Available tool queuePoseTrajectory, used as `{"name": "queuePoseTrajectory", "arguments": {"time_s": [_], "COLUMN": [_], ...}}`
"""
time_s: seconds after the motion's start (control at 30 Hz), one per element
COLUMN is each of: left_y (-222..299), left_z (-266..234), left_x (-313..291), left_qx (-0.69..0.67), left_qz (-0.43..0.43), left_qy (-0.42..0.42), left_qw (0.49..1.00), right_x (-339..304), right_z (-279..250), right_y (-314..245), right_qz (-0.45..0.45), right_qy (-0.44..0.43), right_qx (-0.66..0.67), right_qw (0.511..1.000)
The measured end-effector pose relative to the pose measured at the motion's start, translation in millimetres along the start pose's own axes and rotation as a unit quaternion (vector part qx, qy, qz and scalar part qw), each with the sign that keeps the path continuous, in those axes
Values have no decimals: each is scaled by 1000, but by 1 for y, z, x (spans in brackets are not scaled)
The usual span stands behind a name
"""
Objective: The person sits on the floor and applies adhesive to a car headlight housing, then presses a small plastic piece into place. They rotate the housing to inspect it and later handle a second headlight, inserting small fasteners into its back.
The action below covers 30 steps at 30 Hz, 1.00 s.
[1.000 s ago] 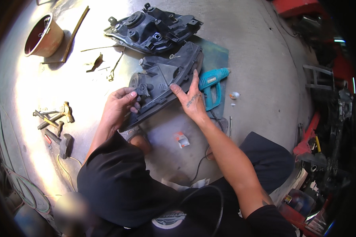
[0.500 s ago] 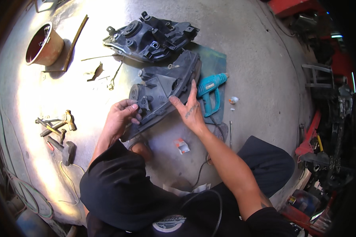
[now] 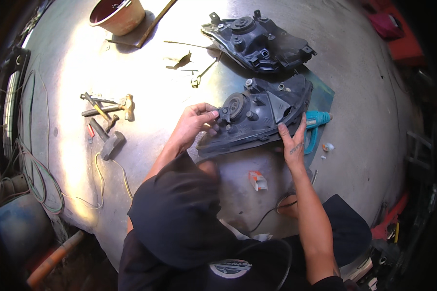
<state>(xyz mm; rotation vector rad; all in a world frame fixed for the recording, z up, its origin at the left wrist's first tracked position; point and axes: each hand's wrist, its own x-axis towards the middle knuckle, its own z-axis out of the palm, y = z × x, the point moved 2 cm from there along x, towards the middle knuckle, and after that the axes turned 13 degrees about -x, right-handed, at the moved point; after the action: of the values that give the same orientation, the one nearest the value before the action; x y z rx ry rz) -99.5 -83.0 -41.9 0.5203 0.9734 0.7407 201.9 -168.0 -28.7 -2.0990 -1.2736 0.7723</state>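
A black car headlight housing (image 3: pixel 260 116) lies back side up before me, with a round cap (image 3: pixel 234 106) on its left part. Thumb and fingers of my left hand (image 3: pixel 196 125) close on a small knobbed bracket at its left end. My right hand (image 3: pixel 293 144) grips the near right edge, thumb on top and a finger stretched along the side. Behind it rests a second black headlight (image 3: pixel 262 44), which neither hand touches. Just right of the held headlight, a teal heat gun (image 3: pixel 317 121) lies partly hidden by the housing and my right hand.
Hammers (image 3: pixel 115 104) and a sledgehammer head (image 3: pixel 113 146) lie on the floor at left, near a yellow cord (image 3: pixel 101 177). A bucket (image 3: pixel 124 18) stands at the far left. A small orange-and-white box (image 3: pixel 258 181) sits between my legs. A flat greenish sheet (image 3: pixel 323 92) lies under the headlights.
My view has swung left, so the whole scene sits farther right in the picture. The held headlight has turned to lie more level across, with both hands still on it.
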Motion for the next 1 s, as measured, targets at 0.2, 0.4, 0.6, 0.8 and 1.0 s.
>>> {"name": "queuePoseTrajectory", "arguments": {"time_s": [0.2, 0.4, 0.6, 0.8, 1.0], "left_y": [-3, -43, -106, -103, -57], "left_z": [-18, -81, -165, -206, -203], "left_x": [6, 26, 50, 77, 131], "left_qx": [-57, -78, 6, 305, 521], "left_qz": [24, 61, 41, 14, 157], "left_qy": [53, 167, 283, 343, 313], "left_qw": [997, 981, 958, 888, 778], "right_x": [0, -1, 2, 3, 2], "right_z": [-3, -4, -2, -2, -4], "right_y": [0, -1, 2, 2, 5], "right_qz": [1, 5, -20, -22, -29], "right_qy": [-5, -18, -11, -9, -6], "right_qx": [4, 6, -14, -21, -42], "right_qw": [1000, 1000, 1000, 999, 999]}}
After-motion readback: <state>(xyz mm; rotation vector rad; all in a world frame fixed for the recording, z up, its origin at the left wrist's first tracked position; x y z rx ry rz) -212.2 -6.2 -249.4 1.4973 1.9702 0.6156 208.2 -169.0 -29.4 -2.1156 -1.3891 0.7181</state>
